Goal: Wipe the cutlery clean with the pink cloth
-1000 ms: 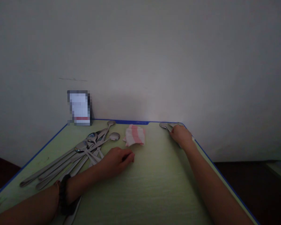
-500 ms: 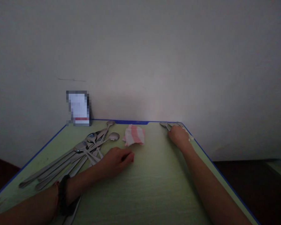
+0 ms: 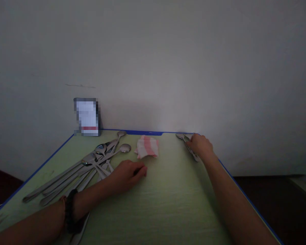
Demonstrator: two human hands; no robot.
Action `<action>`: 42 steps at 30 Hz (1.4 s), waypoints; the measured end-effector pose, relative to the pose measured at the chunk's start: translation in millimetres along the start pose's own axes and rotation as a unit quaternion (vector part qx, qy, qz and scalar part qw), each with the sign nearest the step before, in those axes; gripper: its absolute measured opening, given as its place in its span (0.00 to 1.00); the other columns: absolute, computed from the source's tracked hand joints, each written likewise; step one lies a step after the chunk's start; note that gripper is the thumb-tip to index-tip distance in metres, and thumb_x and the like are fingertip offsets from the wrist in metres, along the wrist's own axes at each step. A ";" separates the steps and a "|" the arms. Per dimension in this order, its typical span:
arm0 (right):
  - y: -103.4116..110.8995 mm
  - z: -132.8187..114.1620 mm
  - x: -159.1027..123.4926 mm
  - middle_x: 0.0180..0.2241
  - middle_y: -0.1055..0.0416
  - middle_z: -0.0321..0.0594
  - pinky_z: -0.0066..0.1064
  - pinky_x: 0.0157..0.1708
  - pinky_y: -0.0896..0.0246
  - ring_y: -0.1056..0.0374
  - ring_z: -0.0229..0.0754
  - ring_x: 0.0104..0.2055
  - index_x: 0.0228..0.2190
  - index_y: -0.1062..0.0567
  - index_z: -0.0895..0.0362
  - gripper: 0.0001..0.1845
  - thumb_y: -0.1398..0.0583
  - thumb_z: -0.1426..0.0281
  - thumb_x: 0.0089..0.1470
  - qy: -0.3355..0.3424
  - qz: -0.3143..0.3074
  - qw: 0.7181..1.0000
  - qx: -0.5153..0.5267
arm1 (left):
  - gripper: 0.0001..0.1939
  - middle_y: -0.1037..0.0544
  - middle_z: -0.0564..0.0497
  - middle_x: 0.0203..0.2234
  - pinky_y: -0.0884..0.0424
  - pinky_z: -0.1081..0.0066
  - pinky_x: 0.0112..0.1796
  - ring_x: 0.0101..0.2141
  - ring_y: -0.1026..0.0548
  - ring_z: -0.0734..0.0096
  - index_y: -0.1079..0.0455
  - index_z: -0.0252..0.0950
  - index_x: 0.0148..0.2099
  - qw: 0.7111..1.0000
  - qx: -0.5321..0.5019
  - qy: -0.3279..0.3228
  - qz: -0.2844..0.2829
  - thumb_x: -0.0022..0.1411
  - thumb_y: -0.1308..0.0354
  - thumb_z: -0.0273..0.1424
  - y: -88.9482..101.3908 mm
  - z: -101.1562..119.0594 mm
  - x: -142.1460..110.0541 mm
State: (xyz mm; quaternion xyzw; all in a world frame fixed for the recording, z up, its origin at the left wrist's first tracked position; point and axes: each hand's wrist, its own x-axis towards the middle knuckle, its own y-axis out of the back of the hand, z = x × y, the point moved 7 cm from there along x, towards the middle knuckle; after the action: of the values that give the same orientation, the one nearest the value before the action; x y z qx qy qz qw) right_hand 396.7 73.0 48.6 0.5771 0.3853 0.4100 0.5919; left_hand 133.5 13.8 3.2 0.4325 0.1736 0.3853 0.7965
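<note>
My left hand (image 3: 130,175) rests on the table with its fingers curled in, and no object shows in it. Just beyond it lies a crumpled pink-and-white striped cloth (image 3: 147,147). Beside that wrist and forearm spreads a loose pile of metal spoons (image 3: 90,161), partly covered by the arm. At the far right corner, my right hand (image 3: 202,146) is bent down over the tabletop, fingers curled and mostly hidden. Its thumb side is against or very near a few pieces of cutlery, among them a spoon (image 3: 180,136). What the fingers grip cannot be made out.
A pale green table (image 3: 153,211) with a blue edge stands against a plain wall (image 3: 168,68). A blurred-out upright device with a lit screen (image 3: 88,115) leans at the far left corner. Dark floor (image 3: 265,200) shows past the right edge.
My right hand has shifted a little to the right, uncovering more of the cutlery handles on its left and covering pale pieces seen before at the edge. The left hand stays put.
</note>
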 end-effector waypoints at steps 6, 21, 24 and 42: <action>23.9 -30.9 -15.9 0.35 0.25 0.49 0.31 0.33 0.41 0.29 0.47 0.38 0.34 0.25 0.59 0.14 0.46 0.63 0.53 0.092 0.043 0.994 0.034 | 0.17 0.33 0.56 0.18 0.46 0.75 0.25 0.21 0.34 0.76 0.34 0.34 0.26 1.000 0.020 -0.001 0.009 0.63 0.57 0.33 3.0 1.9 -0.5; -24.5 -146.9 -98.3 0.36 0.29 0.43 0.31 0.32 0.43 0.32 0.42 0.34 0.39 0.32 0.57 0.14 0.53 0.64 0.60 0.359 0.074 0.914 0.174 | 0.15 0.30 0.39 0.41 0.36 0.59 0.44 0.44 0.32 0.53 0.33 0.31 0.44 0.928 0.333 0.168 0.016 0.61 0.52 0.35 104.4 -38.9 -40.4; -20.8 -144.8 -98.3 0.36 0.28 0.45 0.31 0.34 0.43 0.32 0.43 0.35 0.39 0.31 0.58 0.14 0.53 0.65 0.59 0.372 0.075 0.905 0.191 | 0.23 0.30 0.37 0.42 0.35 0.57 0.42 0.44 0.32 0.50 0.34 0.30 0.47 0.913 0.319 0.255 -0.018 0.61 0.55 0.44 114.0 -60.5 -62.8; -22.8 -170.3 -160.6 0.36 0.27 0.45 0.35 0.39 0.43 0.32 0.46 0.38 0.36 0.32 0.57 0.14 0.45 0.59 0.54 0.480 -0.008 0.860 0.173 | 0.26 0.26 0.48 0.29 0.34 0.69 0.32 0.32 0.28 0.59 0.34 0.33 0.35 0.954 -0.006 0.300 -0.001 0.40 0.39 0.50 115.3 -128.2 -70.2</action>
State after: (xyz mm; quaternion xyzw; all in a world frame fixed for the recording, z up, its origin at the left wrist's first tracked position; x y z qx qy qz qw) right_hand 180.4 -13.8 16.7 0.3989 0.6911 0.5583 0.2269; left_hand -43.3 69.2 21.6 0.2920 0.4030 0.4975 0.7105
